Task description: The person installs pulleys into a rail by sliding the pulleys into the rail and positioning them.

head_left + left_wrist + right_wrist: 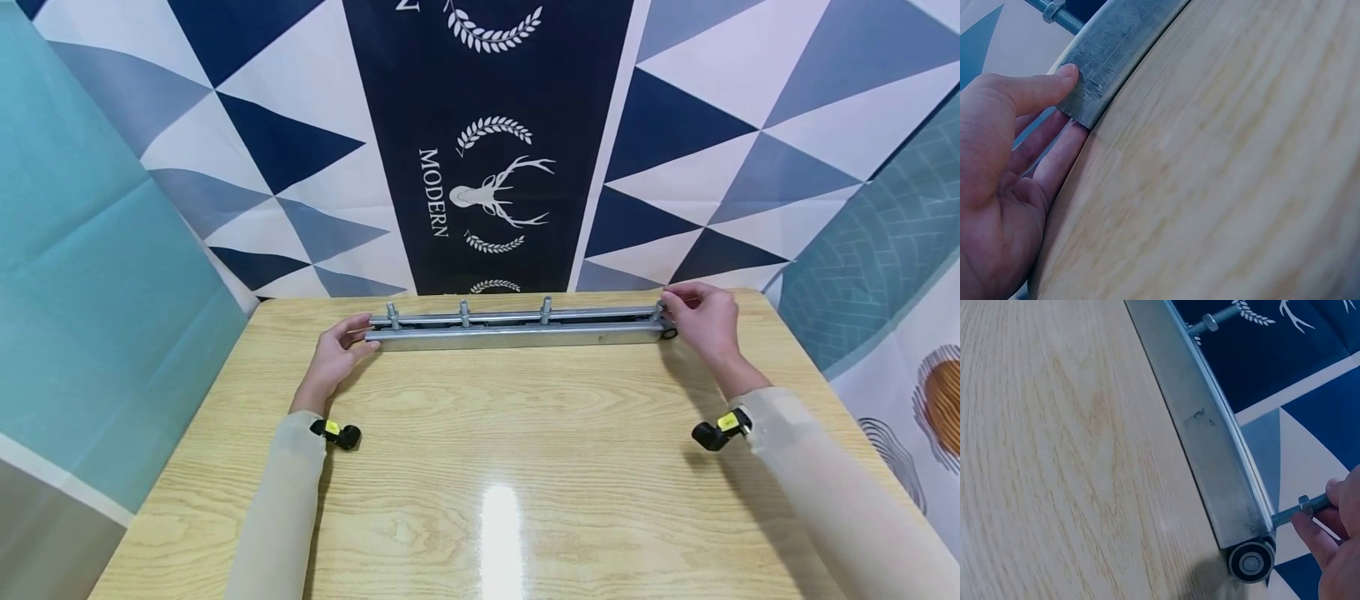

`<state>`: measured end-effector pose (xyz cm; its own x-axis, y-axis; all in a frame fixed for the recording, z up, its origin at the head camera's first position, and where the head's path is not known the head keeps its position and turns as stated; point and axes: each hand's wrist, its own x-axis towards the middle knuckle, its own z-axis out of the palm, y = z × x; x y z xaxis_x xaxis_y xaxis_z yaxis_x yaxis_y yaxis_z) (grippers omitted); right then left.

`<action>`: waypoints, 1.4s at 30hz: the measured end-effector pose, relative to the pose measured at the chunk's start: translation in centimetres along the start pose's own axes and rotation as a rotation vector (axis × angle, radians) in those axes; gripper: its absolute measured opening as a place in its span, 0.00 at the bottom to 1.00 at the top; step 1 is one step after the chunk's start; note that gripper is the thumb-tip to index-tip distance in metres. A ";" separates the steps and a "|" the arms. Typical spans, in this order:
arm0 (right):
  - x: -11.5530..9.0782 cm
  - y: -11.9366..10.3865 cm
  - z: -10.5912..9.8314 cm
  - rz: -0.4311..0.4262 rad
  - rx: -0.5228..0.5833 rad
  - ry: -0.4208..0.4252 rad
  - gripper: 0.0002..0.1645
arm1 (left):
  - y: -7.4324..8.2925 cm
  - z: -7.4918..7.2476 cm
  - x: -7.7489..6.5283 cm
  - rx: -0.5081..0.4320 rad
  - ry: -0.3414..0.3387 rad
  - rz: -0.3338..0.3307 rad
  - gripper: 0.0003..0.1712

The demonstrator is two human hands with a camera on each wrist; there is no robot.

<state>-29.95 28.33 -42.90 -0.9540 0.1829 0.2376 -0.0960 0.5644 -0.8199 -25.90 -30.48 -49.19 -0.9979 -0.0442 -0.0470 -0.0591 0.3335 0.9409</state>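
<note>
A long metal channel rail (517,337) lies across the far part of the table, its open slot facing up. Several threaded bolts with nuts stand up from the slot, one bolt (546,309) right of the middle. My left hand (335,357) grips the rail's left end, thumb (1066,72) on the front face and other fingers at the end and behind. At the other end my right hand (703,321) pinches the rightmost bolt (1285,517) between thumb and fingers. A small bearing wheel (1251,562) pokes out of the rail's right end.
The rail sits on a light wood-grain table (480,433), near its back edge. Behind it hangs a patterned cloth (495,192) with triangles and a deer print. A teal panel (97,267) borders the left side. Black cameras are strapped to both wrists.
</note>
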 end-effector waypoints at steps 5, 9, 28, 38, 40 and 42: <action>-0.3 -0.5 0.5 -0.029 -0.034 -0.035 0.17 | 0.1 0.0 0.0 -0.004 0.000 -0.004 0.37; -0.5 -0.9 1.0 -0.068 -0.077 -0.065 0.17 | 0.1 0.0 0.1 -0.011 0.002 -0.007 0.37; -0.4 -1.6 1.9 -0.133 -0.112 -0.139 0.17 | 0.1 0.1 0.0 0.009 0.006 -0.003 0.37; -0.4 -1.9 2.3 -0.116 -0.117 -0.167 0.17 | 0.2 0.2 -0.1 0.002 0.003 0.004 0.37; -0.4 -1.9 2.3 -0.114 -0.119 -0.169 0.17 | 0.2 0.2 -0.1 -0.001 0.001 0.003 0.37; -0.4 -1.9 2.3 -0.111 -0.119 -0.172 0.18 | 0.2 0.2 -0.1 -0.011 0.002 -0.002 0.37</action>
<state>-30.07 25.30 -42.66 -0.9747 -0.0196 0.2228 -0.1790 0.6661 -0.7241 -25.86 -30.24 -49.03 -0.9978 -0.0463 -0.0484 -0.0608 0.3229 0.9445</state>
